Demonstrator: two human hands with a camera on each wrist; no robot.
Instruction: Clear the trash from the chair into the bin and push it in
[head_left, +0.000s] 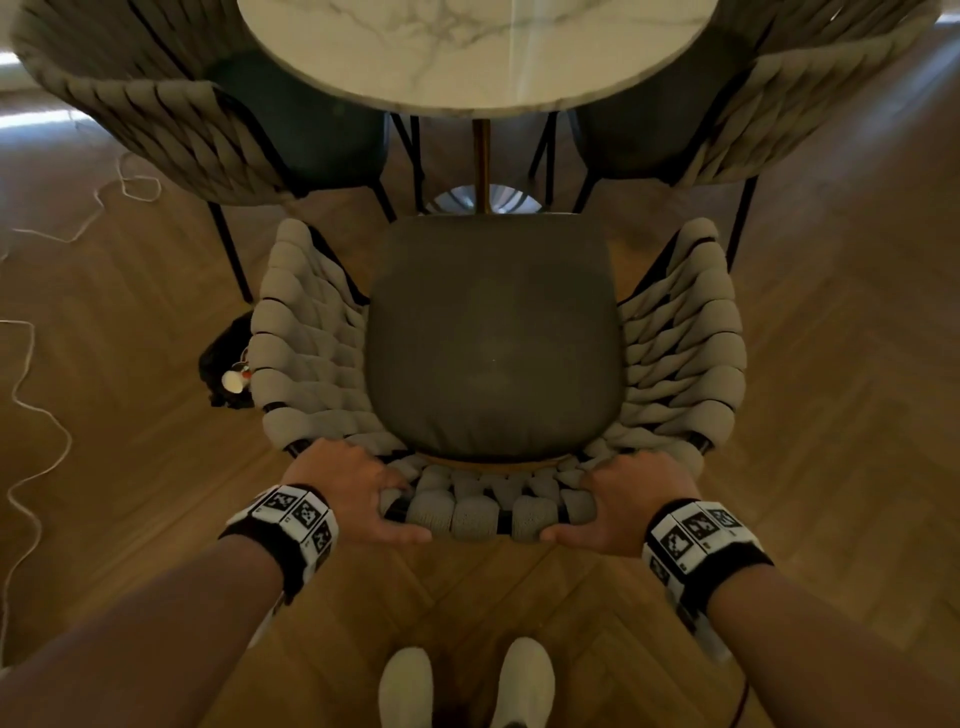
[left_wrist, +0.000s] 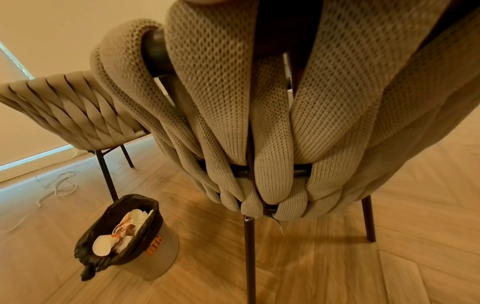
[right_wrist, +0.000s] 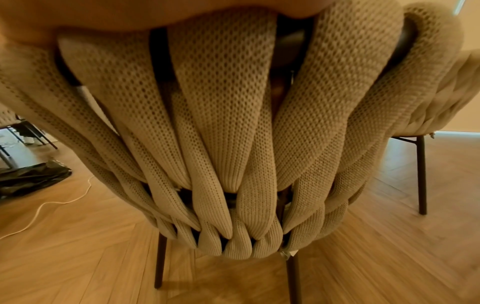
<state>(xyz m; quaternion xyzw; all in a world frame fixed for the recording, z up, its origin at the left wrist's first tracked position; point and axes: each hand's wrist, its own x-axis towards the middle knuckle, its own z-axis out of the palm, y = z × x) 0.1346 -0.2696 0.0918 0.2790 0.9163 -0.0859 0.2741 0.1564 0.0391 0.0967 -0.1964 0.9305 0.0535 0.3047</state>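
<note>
A woven beige chair (head_left: 306, 332) with a bare grey seat cushion (head_left: 493, 338) stands in front of me, facing the round marble table (head_left: 478, 52). My left hand (head_left: 358, 488) grips the top rail of the backrest (head_left: 493, 512) on its left side; my right hand (head_left: 628, 499) grips the same rail on the right. Both wrist views look down the knitted back of the chair (left_wrist: 259, 102) (right_wrist: 233, 123). The bin (left_wrist: 124, 232), lined with a black bag and holding paper cups and wrappers, stands on the floor left of the chair (head_left: 228, 364).
Two more woven chairs (head_left: 156, 119) (head_left: 779, 104) sit tucked at the table, left and right. The table's pedestal (head_left: 480, 166) is straight ahead. White cords (head_left: 31, 415) trail over the wooden floor on the left. A black bag (right_wrist: 31, 176) lies further off.
</note>
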